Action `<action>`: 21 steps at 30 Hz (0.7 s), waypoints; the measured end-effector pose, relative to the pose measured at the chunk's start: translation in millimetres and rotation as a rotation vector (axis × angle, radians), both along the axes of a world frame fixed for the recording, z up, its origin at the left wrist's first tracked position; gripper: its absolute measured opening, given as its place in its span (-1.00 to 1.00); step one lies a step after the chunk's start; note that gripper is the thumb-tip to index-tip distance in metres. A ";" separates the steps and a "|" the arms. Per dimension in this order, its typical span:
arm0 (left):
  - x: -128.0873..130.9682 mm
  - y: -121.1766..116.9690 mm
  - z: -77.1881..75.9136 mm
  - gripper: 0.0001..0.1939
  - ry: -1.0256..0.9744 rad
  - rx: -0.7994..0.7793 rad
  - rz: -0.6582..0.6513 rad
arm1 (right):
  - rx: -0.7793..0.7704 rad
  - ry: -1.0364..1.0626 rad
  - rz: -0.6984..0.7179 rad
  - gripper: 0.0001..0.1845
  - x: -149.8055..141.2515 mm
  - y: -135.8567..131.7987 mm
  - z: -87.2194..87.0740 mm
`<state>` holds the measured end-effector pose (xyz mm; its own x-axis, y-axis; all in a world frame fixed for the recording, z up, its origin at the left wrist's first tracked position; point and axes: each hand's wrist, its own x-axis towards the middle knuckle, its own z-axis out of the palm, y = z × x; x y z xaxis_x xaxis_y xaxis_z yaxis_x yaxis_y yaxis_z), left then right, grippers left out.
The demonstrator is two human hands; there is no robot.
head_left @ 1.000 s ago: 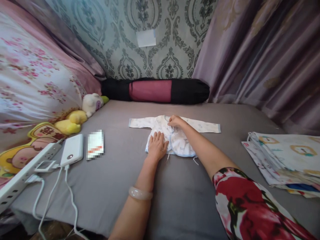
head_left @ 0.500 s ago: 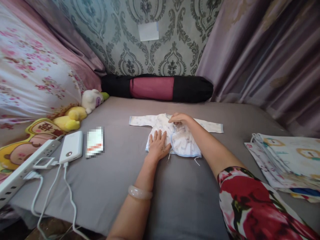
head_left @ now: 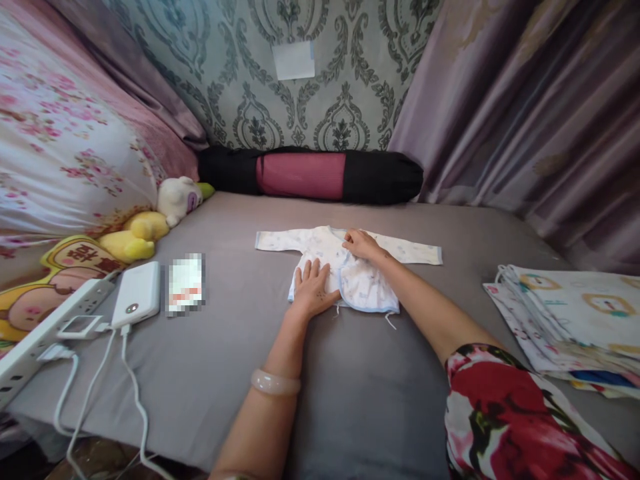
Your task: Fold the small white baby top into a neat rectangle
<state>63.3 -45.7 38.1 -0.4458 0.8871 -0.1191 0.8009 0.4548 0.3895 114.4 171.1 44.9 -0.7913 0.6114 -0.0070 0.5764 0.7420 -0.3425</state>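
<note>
The small white fabric jacket [head_left: 369,285], faintly printed, blue-edged, lies sleeves-out on the grey cloth-covered surface [head_left: 200,393]. My left hand [head_left: 313,291] rests splayed, hiding its front; my right hand [head_left: 362,245] curls near the neckline, whether pinching I can't tell.

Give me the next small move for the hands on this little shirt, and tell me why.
Probably the right hand should ease the blue-trimmed front edge flat, working down from the neckline. That hand is curled near the neckline, above the edge, while the left hand lies spread on the shirt, which should help stop the cloth sliding.
</note>
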 end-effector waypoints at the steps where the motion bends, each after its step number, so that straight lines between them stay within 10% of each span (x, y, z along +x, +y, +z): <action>1: -0.5 -0.1 0.7 -0.26 -0.014 0.009 0.001 | -0.014 0.011 0.004 -0.85 1.1 0.8 0.4; 10: 10.0 8.8 4.6 -0.74 -0.097 0.368 0.187 | -0.135 -0.072 0.172 -0.56 18.9 16.1 14.9; 21: 12.7 11.0 -2.3 -0.88 -0.086 0.311 0.145 | 0.097 -0.045 0.100 -0.77 28.3 4.6 14.9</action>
<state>76.0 -34.6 35.8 -0.5698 0.8152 0.1040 0.6950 0.4104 0.5904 142.7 175.7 59.9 -0.8482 0.5295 0.0117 0.5114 0.8246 -0.2419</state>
